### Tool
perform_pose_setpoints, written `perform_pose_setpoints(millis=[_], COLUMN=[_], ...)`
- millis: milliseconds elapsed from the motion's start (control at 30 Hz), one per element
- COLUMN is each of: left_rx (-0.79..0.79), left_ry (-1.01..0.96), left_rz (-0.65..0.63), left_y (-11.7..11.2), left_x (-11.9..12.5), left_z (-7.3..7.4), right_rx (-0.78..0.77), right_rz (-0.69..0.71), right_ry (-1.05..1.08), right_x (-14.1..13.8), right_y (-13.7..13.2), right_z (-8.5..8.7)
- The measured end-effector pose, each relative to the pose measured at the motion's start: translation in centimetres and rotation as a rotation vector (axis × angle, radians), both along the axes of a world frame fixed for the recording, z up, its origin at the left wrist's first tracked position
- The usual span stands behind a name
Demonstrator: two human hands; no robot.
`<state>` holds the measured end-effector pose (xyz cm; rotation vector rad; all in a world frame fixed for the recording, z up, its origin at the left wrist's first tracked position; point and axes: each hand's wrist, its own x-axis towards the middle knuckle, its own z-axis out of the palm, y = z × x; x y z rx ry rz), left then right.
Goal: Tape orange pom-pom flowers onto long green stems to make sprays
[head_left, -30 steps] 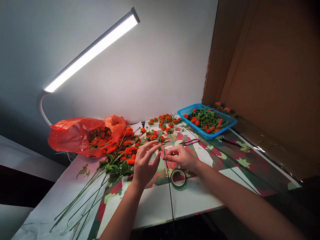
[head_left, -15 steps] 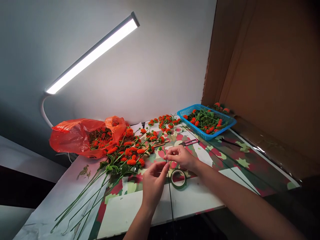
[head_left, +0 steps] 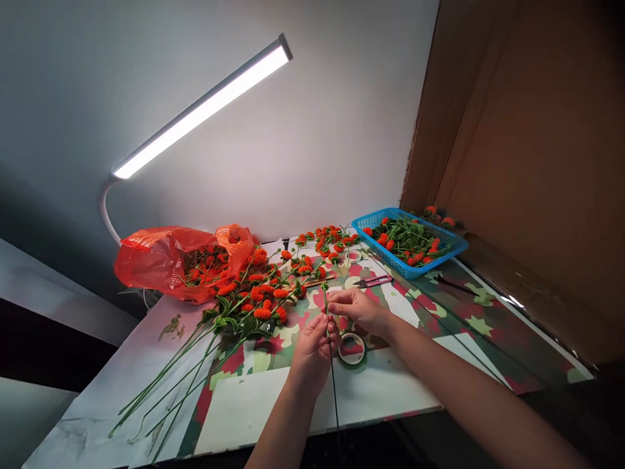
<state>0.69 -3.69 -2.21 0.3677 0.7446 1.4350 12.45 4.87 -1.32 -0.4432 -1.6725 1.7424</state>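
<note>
A thin dark wire stem (head_left: 333,384) runs from the table's front edge up to a small green tip near the middle of the table. My left hand (head_left: 315,345) is closed round this stem at its upper part. Just above it, my right hand (head_left: 356,306) pinches the same stem near the green tip. A roll of green tape (head_left: 352,349) lies on the table right beside both hands. A bunch of orange flowers on long green stems (head_left: 254,296) lies to the left of my hands.
An orange plastic bag (head_left: 161,260) with more flowers sits at the back left. A blue basket (head_left: 456,246) of flowers stands back right, beside a brown cardboard wall. Small scissors (head_left: 374,281) and a white tape roll (head_left: 352,256) lie behind my hands. A lit lamp bar (head_left: 205,107) hangs overhead.
My left hand came back from the flower bunch toward me and closed round the wire stem below my right hand. The right hand stayed pinching the stem.
</note>
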Motion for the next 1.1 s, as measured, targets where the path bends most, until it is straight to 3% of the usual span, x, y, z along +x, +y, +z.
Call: perform_pose_setpoints(millis=[100, 233, 333, 400, 467, 533, 700, 733, 800, 933, 1100], left_rx=[0.028, 0.045, 0.013, -0.016, -0.02, 0.045, 0.339, 0.335, 0.248, 0.19, 0.142], left_ry=[-0.16, -0.31, -0.297, -0.196, 0.04, 0.407, 1.422, 1.648, 2.12, 2.294, 2.404], left_rz=[-0.069, -0.116, -0.139, -0.146, -0.144, -0.078, 0.312, 0.302, 0.08, -0.129, -0.165], left_y=[-0.2, -0.4, -0.3, -0.1, 0.2, 0.8, 5.2, 6.7, 9.9, 15.2, 17.6], left_x=[0.3, 0.6, 0.8, 0.6, 0.0, -1.1, -4.3, -4.5, -4.0, -1.6, 0.1], left_z=[-0.1, -0.1, -0.3, -0.3, -0.1, 0.8, 5.1, 5.8, 6.5, 5.7, 4.2], right_rx=[-0.037, -0.279, -0.407, -0.413, -0.357, -0.291, -0.2, -0.188, -0.163, -0.129, -0.097], right_rz=[0.023, 0.036, 0.015, -0.026, -0.092, -0.168, -0.214, -0.201, -0.182, -0.162, -0.159], right_ry=[0.015, 0.074, 0.164, 0.182, 0.178, 0.163, 0.091, 0.082, 0.086, 0.137, 0.128], right_x=[-0.1, -0.5, -0.7, -0.7, -0.6, -0.5, -0.4, -0.3, -0.3, -0.1, 0.0], right_y=[-0.1, -0.7, -1.2, -1.3, -1.1, -0.9, -0.7, -0.8, -0.8, -0.6, -0.5], right_z=[-0.1, -0.2, -0.1, -0.1, -0.1, -0.1, 0.4, 0.5, 0.5, 0.2, 0.5])
